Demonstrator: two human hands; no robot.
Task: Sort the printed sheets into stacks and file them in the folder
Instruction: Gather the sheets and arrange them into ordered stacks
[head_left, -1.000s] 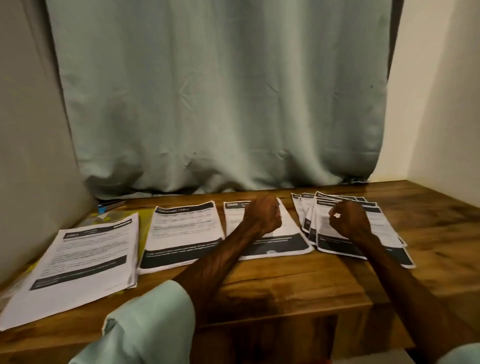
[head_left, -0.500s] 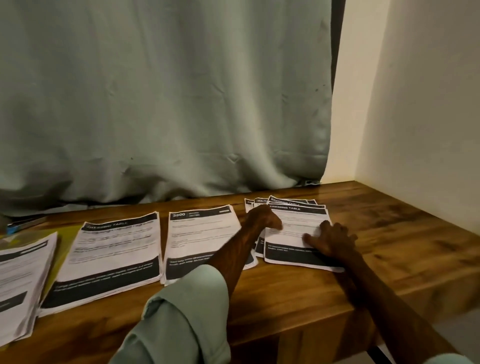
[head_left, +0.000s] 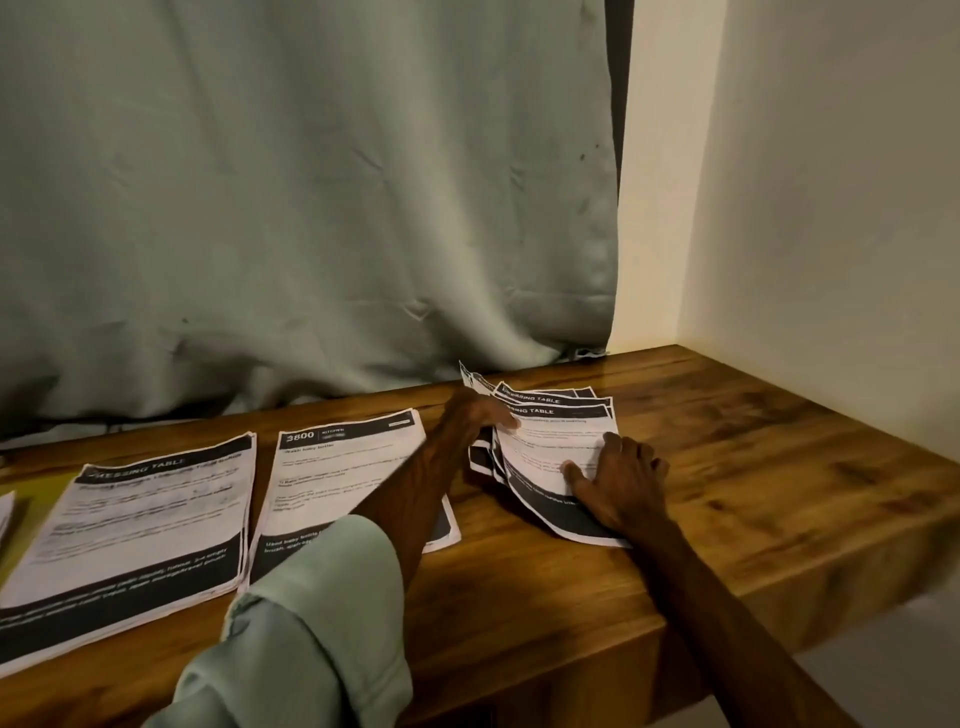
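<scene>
A loose, fanned pile of printed sheets (head_left: 550, 441) lies on the wooden table (head_left: 727, 467) towards the right. My left hand (head_left: 475, 415) pinches the pile's left edge, thumb on the top sheet, and that edge is raised and bent. My right hand (head_left: 618, 480) rests flat on the top sheet with its fingers spread. To the left lie sorted stacks: one headed "3800 Kitchen" (head_left: 332, 478), partly under my left forearm, and one headed "Dressing Table" (head_left: 145, 525). A third stack's corner (head_left: 5, 512) shows at the left edge, with a yellow-green folder (head_left: 36, 493) beneath.
A pale green curtain (head_left: 311, 208) hangs down to the table's back edge. A cream wall (head_left: 831, 234) closes the right side, where the table ends in a corner. Bare wood lies right of the loose pile and along the front edge.
The view has swung right, pushing the left stacks towards the edge. Both hands went from fists over the sheets to the loose pile; its left edge is now lifted and the sheets are gathered closer.
</scene>
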